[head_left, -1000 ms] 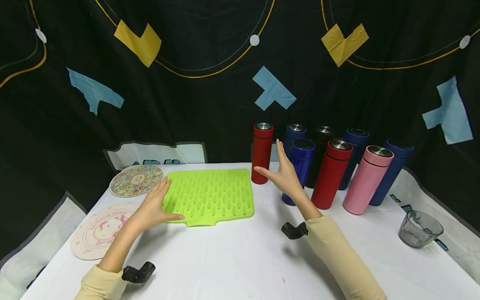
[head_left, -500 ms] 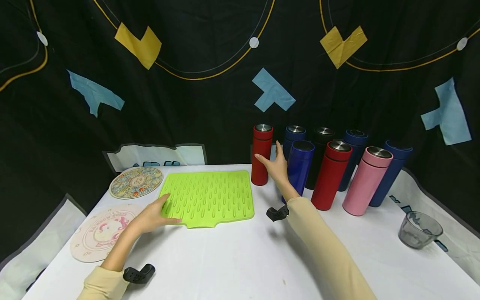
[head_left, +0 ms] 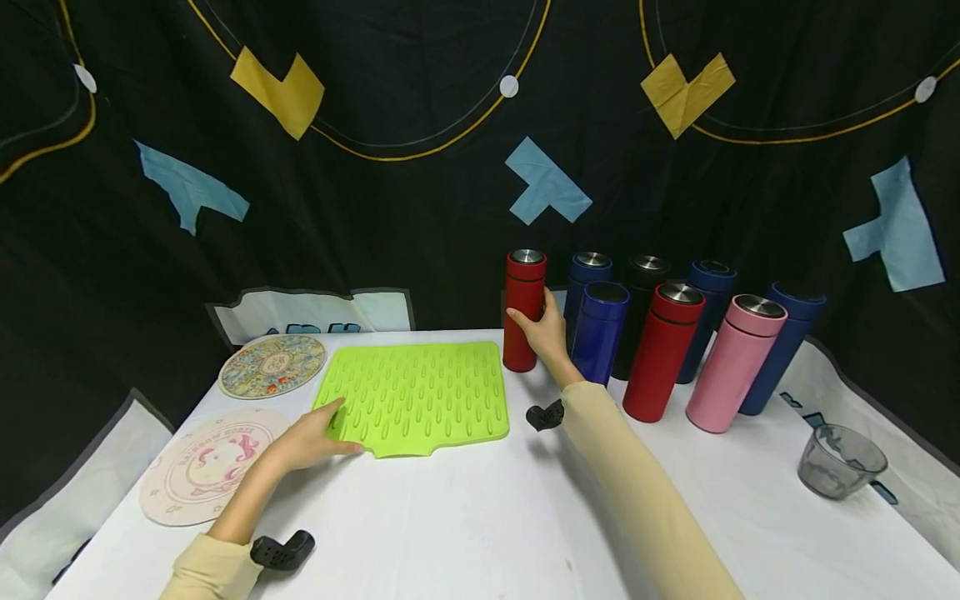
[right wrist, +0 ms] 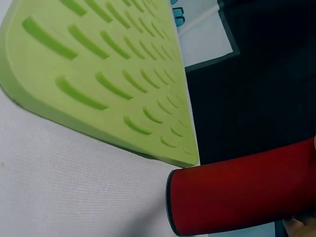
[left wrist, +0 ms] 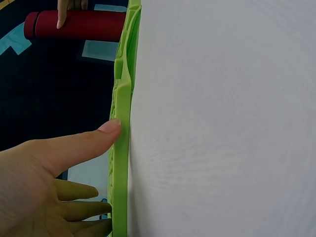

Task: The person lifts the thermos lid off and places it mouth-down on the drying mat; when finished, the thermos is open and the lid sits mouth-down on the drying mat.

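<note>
A red thermos (head_left: 519,350) with a steel lid stands upright by the right back corner of a lime-green silicone mat (head_left: 420,387). My right hand (head_left: 547,333) grips it, thumb across the front and fingers round its right side. In the right wrist view the thermos (right wrist: 237,195) fills the lower right; most of that hand lies outside the frame. My left hand (head_left: 306,440) is at the mat's near left corner, fingers spread and fairly straight. In the left wrist view its thumb (left wrist: 94,145) touches the edge of the mat (left wrist: 121,158).
Right of the gripped thermos stand several others: blue (head_left: 600,333), black (head_left: 637,308), red (head_left: 663,350), pink (head_left: 735,362) and dark blue (head_left: 787,333). A clear glass cup (head_left: 840,462) is at far right. Two round placemats, patterned (head_left: 273,365) and pink (head_left: 213,467), lie left.
My right hand has moved left and slightly away from me, and its spread fingers have come round the red thermos. The left hand has lowered to the mat's corner.
</note>
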Action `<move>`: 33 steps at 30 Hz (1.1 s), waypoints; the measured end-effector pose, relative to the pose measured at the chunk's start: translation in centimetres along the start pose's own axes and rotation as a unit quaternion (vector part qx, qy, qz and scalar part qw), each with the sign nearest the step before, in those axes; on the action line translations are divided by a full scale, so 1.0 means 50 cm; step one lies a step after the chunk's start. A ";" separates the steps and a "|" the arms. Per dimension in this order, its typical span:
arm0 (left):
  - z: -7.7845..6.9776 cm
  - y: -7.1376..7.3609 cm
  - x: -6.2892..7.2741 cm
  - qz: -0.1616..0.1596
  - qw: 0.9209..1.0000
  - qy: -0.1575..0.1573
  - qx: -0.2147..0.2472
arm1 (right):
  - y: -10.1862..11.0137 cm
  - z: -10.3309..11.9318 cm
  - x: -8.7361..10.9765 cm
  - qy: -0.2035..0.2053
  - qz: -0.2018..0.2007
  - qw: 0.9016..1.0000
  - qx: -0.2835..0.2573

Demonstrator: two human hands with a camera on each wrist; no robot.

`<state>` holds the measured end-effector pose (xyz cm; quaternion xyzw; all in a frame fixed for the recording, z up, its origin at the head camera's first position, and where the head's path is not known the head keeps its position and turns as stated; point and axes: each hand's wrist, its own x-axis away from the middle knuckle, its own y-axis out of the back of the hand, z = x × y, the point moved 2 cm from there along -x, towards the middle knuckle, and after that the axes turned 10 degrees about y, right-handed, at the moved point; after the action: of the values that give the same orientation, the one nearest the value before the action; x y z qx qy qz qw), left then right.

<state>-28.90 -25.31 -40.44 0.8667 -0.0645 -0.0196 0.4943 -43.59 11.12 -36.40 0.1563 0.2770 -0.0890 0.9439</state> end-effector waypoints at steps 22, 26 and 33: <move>-0.020 0.026 0.011 -0.001 0.999 -0.031 -0.018 | 0.029 0.076 0.071 0.117 -0.035 0.991 -0.057; -0.067 0.063 0.023 -0.022 0.997 -0.071 -0.004 | 0.062 0.119 0.104 0.122 -0.006 0.990 -0.071; -0.213 0.119 0.054 -0.041 0.984 -0.166 0.044 | 0.106 0.186 0.164 0.158 0.061 0.984 -0.053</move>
<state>-25.71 -19.58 -29.81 0.8741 -0.1110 -0.1806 0.4371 -30.82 12.20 -32.18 0.1343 0.4169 0.0090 0.8989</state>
